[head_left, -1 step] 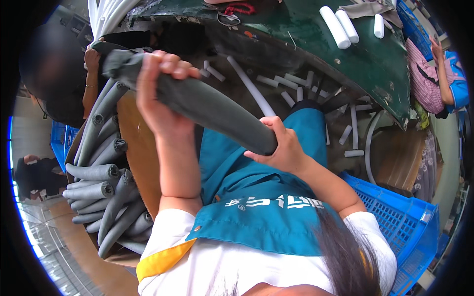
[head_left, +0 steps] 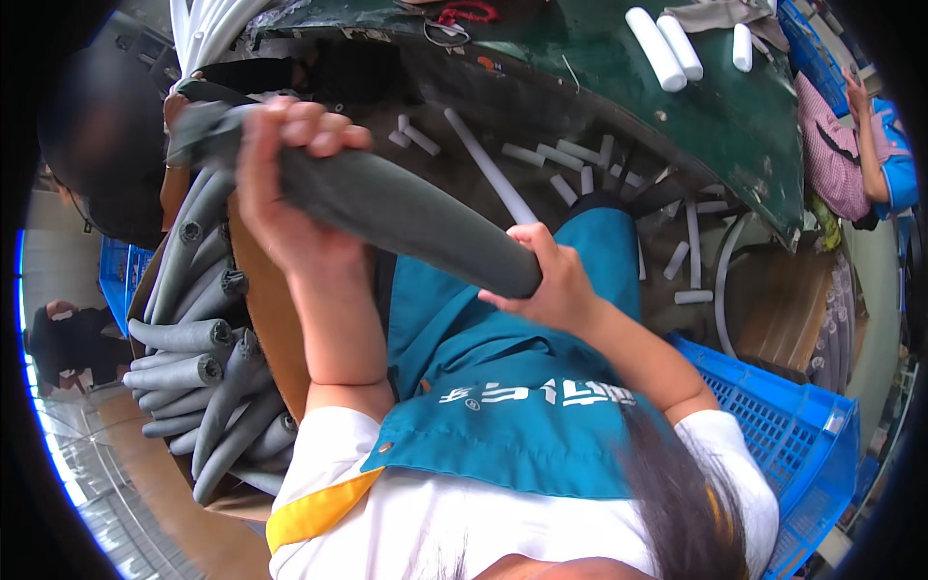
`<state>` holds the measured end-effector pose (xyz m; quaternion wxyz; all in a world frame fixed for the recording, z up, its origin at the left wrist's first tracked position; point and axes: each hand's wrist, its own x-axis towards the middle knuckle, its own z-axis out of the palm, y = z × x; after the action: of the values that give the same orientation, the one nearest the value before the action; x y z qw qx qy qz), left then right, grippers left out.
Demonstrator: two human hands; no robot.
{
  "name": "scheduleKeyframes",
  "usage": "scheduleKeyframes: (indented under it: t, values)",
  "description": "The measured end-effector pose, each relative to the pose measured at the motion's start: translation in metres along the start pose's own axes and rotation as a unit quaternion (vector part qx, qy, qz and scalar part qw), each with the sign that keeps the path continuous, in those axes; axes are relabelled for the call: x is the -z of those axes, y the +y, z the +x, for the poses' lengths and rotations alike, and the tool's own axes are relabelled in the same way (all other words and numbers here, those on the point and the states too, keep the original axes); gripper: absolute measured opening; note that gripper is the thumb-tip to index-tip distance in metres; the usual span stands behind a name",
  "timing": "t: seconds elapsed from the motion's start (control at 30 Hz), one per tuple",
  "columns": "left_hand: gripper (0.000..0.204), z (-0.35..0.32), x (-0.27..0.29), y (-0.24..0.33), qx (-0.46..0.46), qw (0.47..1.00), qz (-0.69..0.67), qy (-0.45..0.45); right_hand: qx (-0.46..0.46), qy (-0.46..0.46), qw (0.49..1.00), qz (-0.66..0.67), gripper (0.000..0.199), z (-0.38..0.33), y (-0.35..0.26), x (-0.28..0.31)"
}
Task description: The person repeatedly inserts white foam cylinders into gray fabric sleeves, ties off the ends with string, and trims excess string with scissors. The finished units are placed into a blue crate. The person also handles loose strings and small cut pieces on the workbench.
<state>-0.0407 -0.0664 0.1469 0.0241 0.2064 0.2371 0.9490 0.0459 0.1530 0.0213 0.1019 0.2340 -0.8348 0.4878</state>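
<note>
A long tube in a dark grey-green fabric cover (head_left: 416, 213) slants across in front of my chest, its upper end to the left. My left hand (head_left: 280, 208) is closed around the cover near that upper end, where loose, bunched cloth sticks out past the fingers, blurred by motion. At the lower right end, my right hand (head_left: 559, 288) grips the tube, thumb below and fingers around the far side. Below my left forearm, a cardboard box (head_left: 275, 290) holds a pile of similar grey covered tubes (head_left: 203, 387) with gathered ends.
A dark green table (head_left: 580, 58) stands ahead, with white foam rolls (head_left: 655, 48) on it. Several white foam pieces (head_left: 556, 155) are scattered below it. A blue plastic crate (head_left: 773, 416) sits at my right. One person (head_left: 106, 155) is close at left; another (head_left: 875, 155) is far right.
My left hand has shifted left, and the loose cloth end has swung left and slightly down with it. My right hand has hardly moved.
</note>
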Motion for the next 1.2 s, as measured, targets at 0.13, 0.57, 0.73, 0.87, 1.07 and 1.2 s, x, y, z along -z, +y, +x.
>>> scheduleKeyframes:
  t: [0.13, 0.57, 0.73, 0.87, 1.07, 1.2]
  values:
    - [0.019, -0.023, -0.041, 0.016, -0.059, 0.995, 0.054, -0.064, 0.017, -0.018, 1.0, -0.017, 0.053, -0.007, 0.013, -0.003]
    - [0.027, -0.032, -0.008, -0.077, 0.058, 0.933, 0.342, -0.094, -0.161, 0.05, 0.984, 0.055, 0.031, -0.015, 0.046, -0.009]
    - [0.022, -0.05, 0.007, -0.084, 0.044, 0.862, 0.496, -0.098, -0.143, -0.139, 0.977, -0.074, 0.055, -0.014, 0.068, 0.006]
    - [0.03, -0.055, 0.027, -0.1, -0.024, 0.788, 0.603, -0.124, -0.083, -0.009, 0.986, 0.141, 0.044, 0.032, 0.038, 0.063]
    - [0.031, -0.061, 0.037, -0.107, -0.009, 0.773, 0.627, -0.095, 0.118, 0.041, 0.992, -0.02, 0.012, 0.05, -0.077, 0.126]
    - [0.032, -0.059, 0.038, -0.108, -0.016, 0.759, 0.643, -0.099, 0.133, 0.015, 0.978, -0.158, 0.015, 0.047, -0.076, 0.116]
